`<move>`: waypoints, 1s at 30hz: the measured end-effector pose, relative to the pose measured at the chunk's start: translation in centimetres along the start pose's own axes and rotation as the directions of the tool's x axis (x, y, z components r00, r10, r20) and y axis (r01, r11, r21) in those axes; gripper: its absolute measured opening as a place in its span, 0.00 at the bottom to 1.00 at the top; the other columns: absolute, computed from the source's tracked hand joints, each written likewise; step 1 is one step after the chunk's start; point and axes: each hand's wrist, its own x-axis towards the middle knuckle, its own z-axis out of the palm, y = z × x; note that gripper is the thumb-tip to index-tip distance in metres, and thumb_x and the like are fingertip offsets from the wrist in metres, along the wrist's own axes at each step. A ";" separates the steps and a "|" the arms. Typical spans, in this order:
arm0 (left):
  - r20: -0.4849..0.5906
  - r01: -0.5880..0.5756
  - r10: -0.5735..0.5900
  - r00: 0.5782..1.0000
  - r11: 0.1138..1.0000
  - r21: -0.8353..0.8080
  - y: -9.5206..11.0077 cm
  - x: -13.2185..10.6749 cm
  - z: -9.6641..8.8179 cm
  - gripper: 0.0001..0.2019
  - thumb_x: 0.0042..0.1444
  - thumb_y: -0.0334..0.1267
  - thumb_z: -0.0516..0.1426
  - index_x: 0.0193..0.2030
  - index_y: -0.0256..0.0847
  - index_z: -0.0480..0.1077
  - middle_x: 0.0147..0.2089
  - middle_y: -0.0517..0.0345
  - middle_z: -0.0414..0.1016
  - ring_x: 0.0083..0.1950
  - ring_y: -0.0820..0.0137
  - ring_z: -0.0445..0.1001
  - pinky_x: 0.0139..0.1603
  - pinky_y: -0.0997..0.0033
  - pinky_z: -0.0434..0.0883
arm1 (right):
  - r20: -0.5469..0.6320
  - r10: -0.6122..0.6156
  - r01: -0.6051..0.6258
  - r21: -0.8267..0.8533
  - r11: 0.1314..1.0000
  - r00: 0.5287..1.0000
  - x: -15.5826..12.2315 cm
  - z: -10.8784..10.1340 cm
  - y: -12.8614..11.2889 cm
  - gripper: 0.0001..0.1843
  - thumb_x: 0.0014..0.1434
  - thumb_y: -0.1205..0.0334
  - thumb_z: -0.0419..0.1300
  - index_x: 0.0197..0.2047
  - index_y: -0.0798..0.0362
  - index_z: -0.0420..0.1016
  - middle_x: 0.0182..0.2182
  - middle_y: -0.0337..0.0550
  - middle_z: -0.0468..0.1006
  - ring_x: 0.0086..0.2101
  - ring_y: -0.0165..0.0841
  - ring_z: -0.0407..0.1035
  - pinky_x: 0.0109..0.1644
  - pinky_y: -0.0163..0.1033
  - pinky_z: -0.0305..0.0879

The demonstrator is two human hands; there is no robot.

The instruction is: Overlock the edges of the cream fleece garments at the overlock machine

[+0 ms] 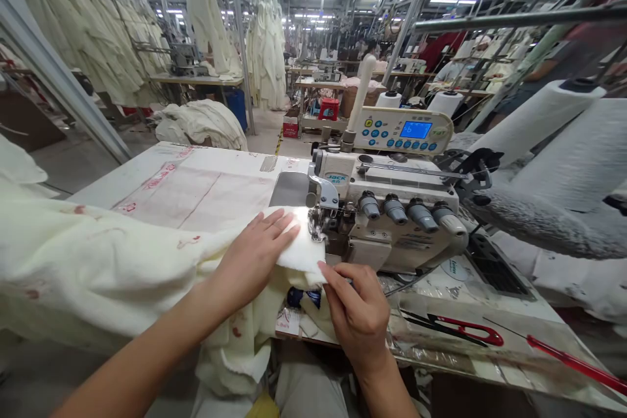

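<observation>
My left hand (255,255) lies flat, fingers stretched out, on a cream fleece fabric (98,268) and presses it toward the presser foot (317,225) of a white overlock sewing machine (392,209). My right hand (357,313) pinches the near edge of the same fabric just in front of the machine. The cloth spreads left across the table and hangs over its front edge.
The white work table (196,183) carries red marks. Red thread snips (465,333) and a red-handled tool (573,362) lie at the right. Large white thread cones (563,137) stand right of the machine. A control panel (401,130) sits above it. Cream garments (112,39) hang behind.
</observation>
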 end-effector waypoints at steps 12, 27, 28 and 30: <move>0.101 -0.017 0.022 0.995 0.999 -0.044 -1.7 1.5 -0.3 0.25 0.56 0.19 0.43 0.59 0.34 0.62 0.65 0.43 0.59 0.68 0.58 0.52 0.64 0.49 0.57 | 0.057 0.010 -0.005 -0.088 0.996 0.998 1.2 0.6 0.9 0.10 0.58 0.73 0.57 0.42 0.56 0.74 0.30 0.45 0.72 0.33 0.33 0.62 0.36 0.38 0.60; 0.124 0.361 -0.341 0.932 0.901 -0.240 -1.6 7.8 1.0 0.14 0.61 0.41 0.49 0.50 0.37 0.63 0.62 0.44 0.61 0.65 0.57 0.55 0.63 0.35 0.46 | 0.150 -0.058 0.080 -0.144 0.986 0.987 1.8 -0.3 0.8 0.09 0.59 0.73 0.56 0.42 0.57 0.74 0.30 0.44 0.72 0.33 0.32 0.62 0.37 0.38 0.56; 0.115 0.344 -0.325 0.939 0.905 -0.249 -1.8 7.9 1.4 0.12 0.61 0.41 0.50 0.49 0.38 0.63 0.61 0.46 0.62 0.64 0.58 0.56 0.64 0.35 0.45 | 0.148 -0.059 0.080 -0.143 0.987 0.987 1.7 -0.3 0.9 0.09 0.59 0.74 0.56 0.42 0.57 0.74 0.30 0.44 0.72 0.33 0.32 0.62 0.37 0.38 0.57; 0.093 0.314 -0.300 0.950 0.913 -0.263 -2.4 7.8 1.8 0.09 0.61 0.39 0.50 0.46 0.39 0.63 0.59 0.49 0.64 0.63 0.60 0.56 0.64 0.36 0.44 | 0.135 -0.060 0.079 -0.140 0.987 0.989 1.7 -0.2 1.2 0.08 0.59 0.74 0.57 0.41 0.56 0.74 0.31 0.45 0.72 0.33 0.33 0.63 0.37 0.39 0.57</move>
